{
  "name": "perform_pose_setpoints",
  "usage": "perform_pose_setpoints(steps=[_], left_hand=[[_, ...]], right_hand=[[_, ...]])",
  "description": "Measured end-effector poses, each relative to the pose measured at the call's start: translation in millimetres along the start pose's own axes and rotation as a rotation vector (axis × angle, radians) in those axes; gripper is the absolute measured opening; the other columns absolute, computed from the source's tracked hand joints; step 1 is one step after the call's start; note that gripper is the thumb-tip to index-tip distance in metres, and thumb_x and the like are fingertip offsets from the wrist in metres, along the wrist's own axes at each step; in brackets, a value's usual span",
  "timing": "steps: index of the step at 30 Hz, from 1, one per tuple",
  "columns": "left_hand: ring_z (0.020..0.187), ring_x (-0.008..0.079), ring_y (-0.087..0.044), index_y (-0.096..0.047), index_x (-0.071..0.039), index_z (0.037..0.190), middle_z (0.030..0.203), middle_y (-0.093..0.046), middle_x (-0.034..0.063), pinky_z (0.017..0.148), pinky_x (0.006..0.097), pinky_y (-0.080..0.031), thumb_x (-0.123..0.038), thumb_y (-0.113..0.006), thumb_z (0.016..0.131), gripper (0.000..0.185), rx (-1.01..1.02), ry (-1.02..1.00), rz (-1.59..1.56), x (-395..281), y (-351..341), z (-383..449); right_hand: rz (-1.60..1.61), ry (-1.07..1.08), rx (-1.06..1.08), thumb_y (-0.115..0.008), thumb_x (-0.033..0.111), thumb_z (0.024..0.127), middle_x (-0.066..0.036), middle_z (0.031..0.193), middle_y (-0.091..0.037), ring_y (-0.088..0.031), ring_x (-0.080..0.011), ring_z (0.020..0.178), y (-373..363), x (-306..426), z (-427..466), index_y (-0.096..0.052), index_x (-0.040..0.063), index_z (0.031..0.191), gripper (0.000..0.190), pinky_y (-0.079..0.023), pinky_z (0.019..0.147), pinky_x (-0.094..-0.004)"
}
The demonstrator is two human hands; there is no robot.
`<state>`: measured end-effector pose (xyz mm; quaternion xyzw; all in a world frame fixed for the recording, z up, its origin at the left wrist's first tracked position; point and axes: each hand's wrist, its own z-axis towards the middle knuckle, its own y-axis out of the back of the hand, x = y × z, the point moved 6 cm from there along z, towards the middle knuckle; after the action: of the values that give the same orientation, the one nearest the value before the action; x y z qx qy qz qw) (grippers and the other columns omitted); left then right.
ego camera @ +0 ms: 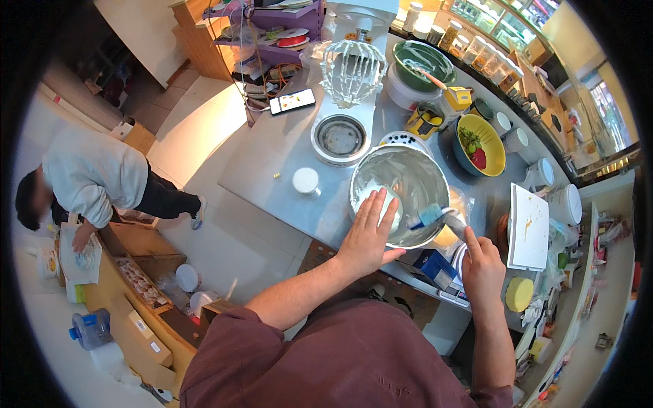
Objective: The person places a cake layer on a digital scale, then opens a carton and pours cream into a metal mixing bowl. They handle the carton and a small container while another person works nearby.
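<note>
A steel mixing bowl (421, 173) with white cream smeared on its inner wall stands on the metal table in front of me. My left hand (370, 232) lies spread over its near left rim, fingers pointing inward above a white mass in the bowl. In my right hand (482, 255) is the grey handle of a blurred blue-and-white tool (431, 217), perhaps a spatula or brush, whose head is over the bowl's right side. Behind the bowl, a stand mixer (375, 109) carries a cream-coated wire whisk (353, 74).
Around the bowl are a white lidded tub (305, 181), a phone (292, 101), a yellow-and-blue bowl of fruit (494, 145), a green bowl (426, 51), a white board (528, 229) and a kitchen scale (451, 293). Another person (97, 173) bends over a counter at the left.
</note>
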<state>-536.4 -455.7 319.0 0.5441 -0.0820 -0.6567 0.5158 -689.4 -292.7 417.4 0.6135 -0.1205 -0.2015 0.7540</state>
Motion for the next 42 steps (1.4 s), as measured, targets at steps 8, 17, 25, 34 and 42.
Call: perform_pose_setpoints(steps=[8,17,25,34,42], left_hand=[[0.149,0.0491,-0.019,-0.020,0.004,0.155,0.159,-0.016,0.0325,0.122,0.0531,-0.022,-0.037,-0.091,0.070,0.118,-0.030,0.050,0.027,-1.9,-2.8,-1.3],[0.147,0.0367,-0.029,-0.020,0.003,0.157,0.159,-0.029,0.0247,0.122,0.0460,-0.023,-0.020,-0.085,0.078,0.105,-0.129,0.056,-0.070,-30.6,-8.6,-1.3],[0.148,0.0355,-0.031,-0.021,0.001,0.157,0.161,-0.027,0.0211,0.120,0.0482,-0.025,-0.038,-0.059,0.100,0.079,-0.033,-0.298,0.057,-208.5,-69.5,-8.0],[0.148,0.0376,-0.031,-0.021,0.000,0.157,0.163,-0.023,0.0214,0.120,0.0501,-0.028,-0.021,-0.056,0.098,0.072,0.625,-0.575,-0.105,-393.5,-271.5,-42.9],[0.145,0.0440,-0.033,-0.031,0.000,0.153,0.158,-0.029,0.0272,0.119,0.0484,-0.029,-0.002,-0.065,0.080,0.080,1.065,-0.627,0.012,-460.7,-387.7,-118.5]], right_hand=[[0.165,-0.159,-0.001,-0.066,0.004,0.085,-0.012,0.097,-0.067,-0.068,-0.0293,0.086,-15.2,-10.6,-11.7,-0.063,0.010,0.134,0.049,-0.057,0.072,-0.0401],[1.157,-0.388,-0.135,-0.067,0.019,0.090,-0.021,0.118,-0.069,-0.064,-0.0321,0.114,-71.4,-49.4,-33.5,-0.066,0.001,0.122,0.037,-0.049,0.100,-0.0389],[2.514,-0.367,-0.154,-0.066,0.008,0.089,-0.002,0.092,-0.061,-0.055,-0.0088,0.066,-88.3,-166.7,-211.2,-0.048,0.005,0.147,0.061,-0.038,0.051,-0.0222],[2.193,-1.644,-1.300,-0.071,0.009,0.089,-0.009,0.115,-0.066,-0.061,-0.0133,0.082,-222.8,-178.5,-738.4,-0.049,0.009,0.147,0.062,-0.050,0.062,-0.0241],[1.071,-2.385,-1.475,-0.073,0.012,0.088,-0.006,0.109,-0.067,-0.063,-0.0143,0.095,-230.7,-212.6,-1050.2,-0.054,0.007,0.140,0.055,-0.053,0.077,-0.0328]])
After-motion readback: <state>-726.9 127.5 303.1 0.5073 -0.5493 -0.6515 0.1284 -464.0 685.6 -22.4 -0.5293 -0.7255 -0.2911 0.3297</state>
